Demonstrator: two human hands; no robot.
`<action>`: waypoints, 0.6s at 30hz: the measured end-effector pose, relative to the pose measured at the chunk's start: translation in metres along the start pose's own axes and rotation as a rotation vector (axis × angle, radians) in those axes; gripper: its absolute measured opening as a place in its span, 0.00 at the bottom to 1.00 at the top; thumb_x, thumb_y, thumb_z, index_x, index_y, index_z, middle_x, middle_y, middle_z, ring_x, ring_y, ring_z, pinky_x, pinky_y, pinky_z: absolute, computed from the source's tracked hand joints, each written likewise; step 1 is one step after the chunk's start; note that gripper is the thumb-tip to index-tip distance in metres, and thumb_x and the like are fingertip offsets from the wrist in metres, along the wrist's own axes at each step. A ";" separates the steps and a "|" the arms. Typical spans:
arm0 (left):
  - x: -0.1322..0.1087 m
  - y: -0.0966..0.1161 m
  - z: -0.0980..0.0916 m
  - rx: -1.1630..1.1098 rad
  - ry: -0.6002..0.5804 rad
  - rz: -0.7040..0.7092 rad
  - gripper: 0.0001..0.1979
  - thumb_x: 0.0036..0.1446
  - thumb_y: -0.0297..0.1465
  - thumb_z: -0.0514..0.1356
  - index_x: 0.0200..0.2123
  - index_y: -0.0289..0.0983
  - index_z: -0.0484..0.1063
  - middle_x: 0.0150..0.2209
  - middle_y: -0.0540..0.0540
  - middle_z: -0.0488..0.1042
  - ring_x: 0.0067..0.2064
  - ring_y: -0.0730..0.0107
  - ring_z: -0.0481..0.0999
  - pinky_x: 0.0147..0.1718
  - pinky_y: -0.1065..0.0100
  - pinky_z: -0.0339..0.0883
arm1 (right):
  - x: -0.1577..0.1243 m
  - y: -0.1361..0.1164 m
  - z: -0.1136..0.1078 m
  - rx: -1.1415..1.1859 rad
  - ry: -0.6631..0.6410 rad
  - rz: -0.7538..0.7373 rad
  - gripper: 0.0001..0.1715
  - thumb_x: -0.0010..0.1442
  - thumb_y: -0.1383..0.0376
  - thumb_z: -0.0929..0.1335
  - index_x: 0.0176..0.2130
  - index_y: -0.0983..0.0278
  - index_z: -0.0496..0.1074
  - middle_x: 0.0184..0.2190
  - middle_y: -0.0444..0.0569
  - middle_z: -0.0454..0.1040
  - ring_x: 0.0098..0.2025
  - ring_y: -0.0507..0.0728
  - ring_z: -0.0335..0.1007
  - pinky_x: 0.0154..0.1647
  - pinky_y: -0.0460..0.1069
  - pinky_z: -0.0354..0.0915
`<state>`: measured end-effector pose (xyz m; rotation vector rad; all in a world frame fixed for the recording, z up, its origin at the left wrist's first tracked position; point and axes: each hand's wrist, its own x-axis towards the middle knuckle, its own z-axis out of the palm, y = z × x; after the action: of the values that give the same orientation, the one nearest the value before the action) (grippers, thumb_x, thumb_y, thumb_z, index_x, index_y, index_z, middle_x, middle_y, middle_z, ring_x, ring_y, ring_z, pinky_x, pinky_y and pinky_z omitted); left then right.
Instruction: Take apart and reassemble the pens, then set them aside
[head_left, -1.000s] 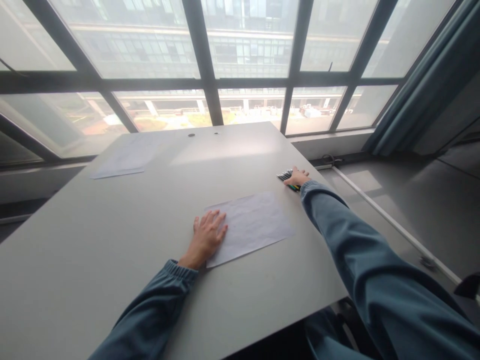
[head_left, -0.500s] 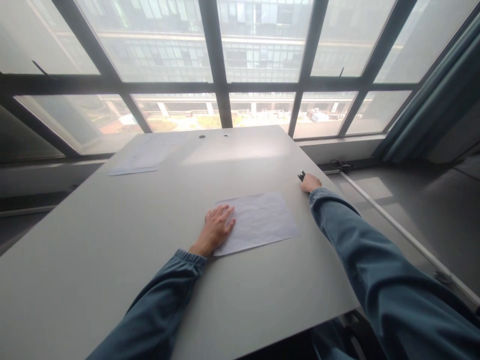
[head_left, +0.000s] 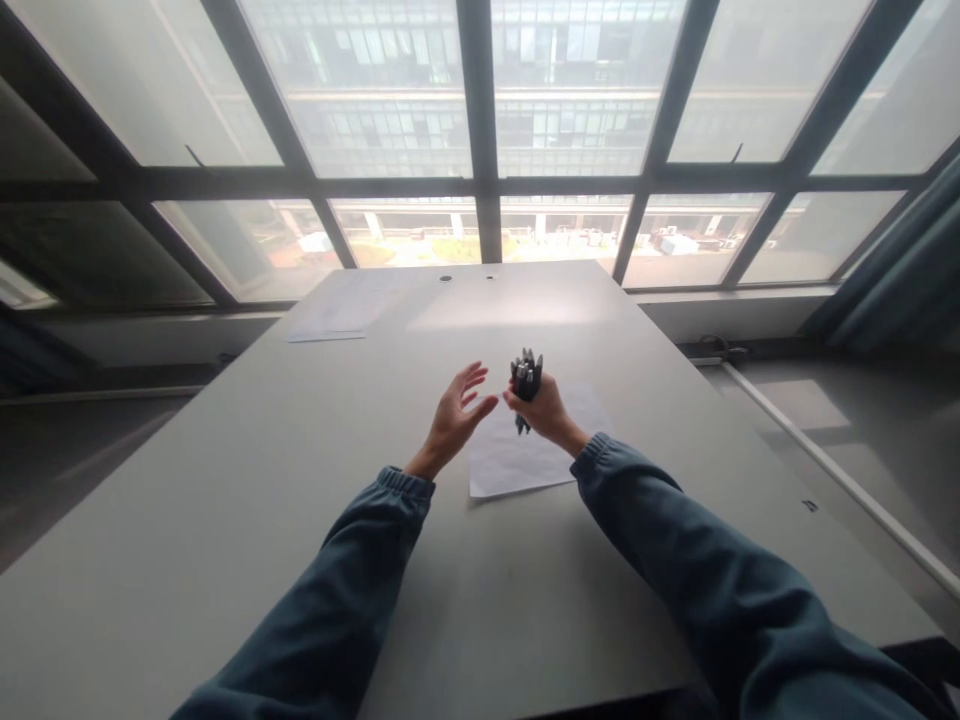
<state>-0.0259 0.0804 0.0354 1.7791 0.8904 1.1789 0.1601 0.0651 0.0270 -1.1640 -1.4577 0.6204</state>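
Observation:
A bundle of dark pens [head_left: 526, 378] with silvery tips stands roughly upright in my right hand [head_left: 546, 408], whose fingers wrap round it. Just left of the bundle, my left hand [head_left: 453, 412] is raised with its fingers apart and nothing in them. Under my hands a white sheet of paper [head_left: 510, 468] lies on the white table [head_left: 337, 480]. My right hand and the pens hide part of the sheet. How many pens are in the bundle I cannot tell.
More white paper [head_left: 330, 315] lies at the far left of the table. Two small round dark spots, one of them a larger hole [head_left: 445, 278], show near the far edge. A small dark object [head_left: 809, 506] is at the right side. Large windows [head_left: 562, 130] rise beyond the table.
My right hand has come from the table's right edge to above the paper, bringing the pens. My left hand has lifted off the sheet. The view has turned slightly left.

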 end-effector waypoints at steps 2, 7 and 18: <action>-0.005 0.013 -0.015 -0.069 -0.071 -0.005 0.40 0.51 0.46 0.71 0.63 0.39 0.65 0.62 0.34 0.71 0.62 0.48 0.71 0.60 0.51 0.67 | -0.013 -0.009 0.045 0.161 -0.104 -0.118 0.11 0.52 0.60 0.73 0.36 0.62 0.74 0.33 0.49 0.79 0.36 0.59 0.76 0.39 0.53 0.74; -0.034 0.024 -0.060 -0.045 -0.142 -0.050 0.28 0.46 0.39 0.75 0.48 0.34 0.77 0.50 0.37 0.80 0.54 0.50 0.78 0.57 0.54 0.70 | -0.030 -0.019 0.127 0.338 -0.210 -0.181 0.10 0.52 0.60 0.74 0.30 0.63 0.74 0.30 0.48 0.77 0.36 0.58 0.74 0.39 0.53 0.74; -0.064 0.008 -0.111 -0.021 0.077 -0.051 0.07 0.56 0.32 0.64 0.30 0.34 0.74 0.43 0.41 0.81 0.47 0.59 0.80 0.50 0.59 0.73 | -0.042 -0.035 0.183 0.403 -0.374 -0.057 0.32 0.47 0.68 0.73 0.53 0.63 0.72 0.44 0.48 0.78 0.47 0.60 0.75 0.47 0.52 0.73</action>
<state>-0.1499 0.0474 0.0449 1.6942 0.9598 1.2267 -0.0276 0.0547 -0.0055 -0.7129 -1.5730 1.0781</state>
